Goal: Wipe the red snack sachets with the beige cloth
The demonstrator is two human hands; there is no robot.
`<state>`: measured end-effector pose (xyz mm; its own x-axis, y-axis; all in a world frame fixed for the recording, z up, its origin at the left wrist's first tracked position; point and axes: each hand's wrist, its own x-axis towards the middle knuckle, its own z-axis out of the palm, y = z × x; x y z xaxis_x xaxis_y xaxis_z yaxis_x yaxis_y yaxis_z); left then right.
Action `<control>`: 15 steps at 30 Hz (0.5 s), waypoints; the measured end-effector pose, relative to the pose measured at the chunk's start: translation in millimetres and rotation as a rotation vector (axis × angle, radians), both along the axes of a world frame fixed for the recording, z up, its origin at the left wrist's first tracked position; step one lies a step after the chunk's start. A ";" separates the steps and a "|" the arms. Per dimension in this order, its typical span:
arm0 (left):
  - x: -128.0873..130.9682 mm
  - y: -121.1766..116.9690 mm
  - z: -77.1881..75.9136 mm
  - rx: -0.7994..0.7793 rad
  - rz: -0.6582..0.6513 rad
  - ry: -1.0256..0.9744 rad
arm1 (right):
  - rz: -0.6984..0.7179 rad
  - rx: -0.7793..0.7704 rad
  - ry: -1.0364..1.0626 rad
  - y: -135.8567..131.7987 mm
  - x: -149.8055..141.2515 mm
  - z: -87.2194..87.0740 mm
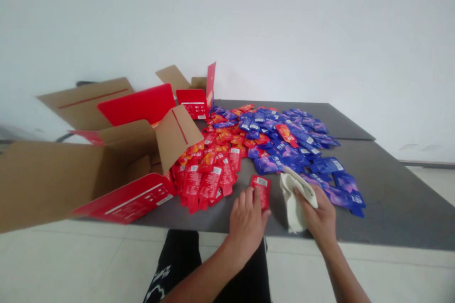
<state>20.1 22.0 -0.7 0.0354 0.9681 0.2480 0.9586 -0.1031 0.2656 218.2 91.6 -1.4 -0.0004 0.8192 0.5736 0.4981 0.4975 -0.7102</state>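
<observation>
My left hand (246,220) rests at the table's front edge on a single red packet (262,185) lying flat. Its index finger lies over the packet and the thumb sits at the lower right corner, holding it in place. A folded white cloth (293,201) is gripped in my right hand (322,215), just right of that packet. Left of my hands spreads a pile of red packets (208,175) with orange pictures and barcodes. Blue-purple packets (287,149) form a second pile behind and to the right, with some red ones mixed in.
A large open red carton (131,199), brown inside with its flaps raised, takes up the left. Behind it stands a smaller open red carton (194,104). Everything sits on a dark grey table (398,208) against a white wall (284,28).
</observation>
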 end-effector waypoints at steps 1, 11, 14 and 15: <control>1.4 4.7 5.8 -0.044 0.018 0.009 | -0.022 -0.021 0.027 -0.5 0.5 -0.8; 23.2 35.5 61.5 -0.389 0.065 0.078 | -0.059 -0.178 0.148 4.0 2.4 -2.3; 19.2 39.3 63.6 -0.390 0.047 0.087 | -0.046 -0.172 0.132 4.0 3.4 -1.3; 16.4 40.1 63.7 -0.385 0.049 0.092 | -0.043 -0.168 0.126 4.1 3.8 -1.4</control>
